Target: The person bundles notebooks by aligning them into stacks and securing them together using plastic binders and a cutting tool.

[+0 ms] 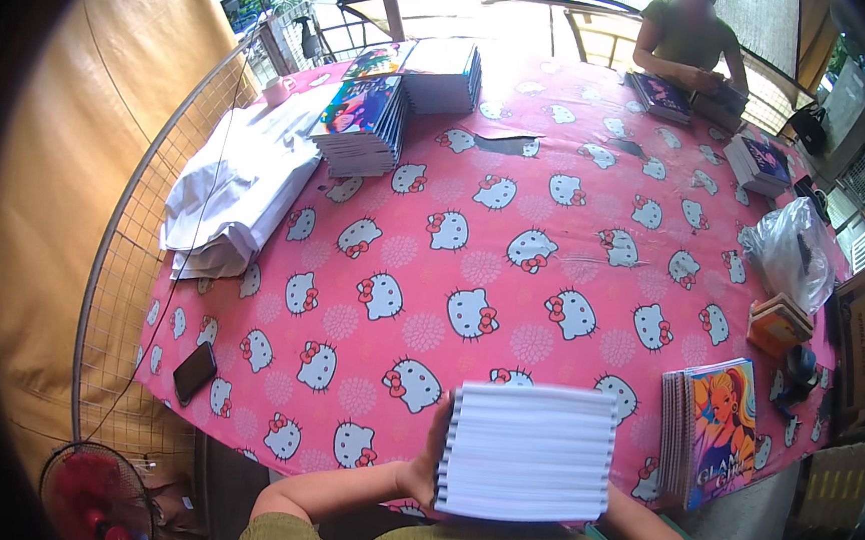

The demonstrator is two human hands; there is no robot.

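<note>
A thick stack of notebooks (528, 452) is held up in front of my chest at the table's near edge, its white page edges facing up and dark binding notches along its left side. My left hand (429, 457) is closed against that left side. On the other side my right forearm (638, 525) runs up to the stack, which hides the right hand and its fingers. To the right stands another stack of notebooks (717, 430), with a colourful illustrated cover on its outer face.
A pink patterned cloth covers the table (473, 263). Notebook piles (363, 115) and white sheets (243, 177) lie far left, a phone (195, 372) near left. A plastic bag (793, 250) and small box (780, 324) sit right. Another person (689, 42) works at the far right.
</note>
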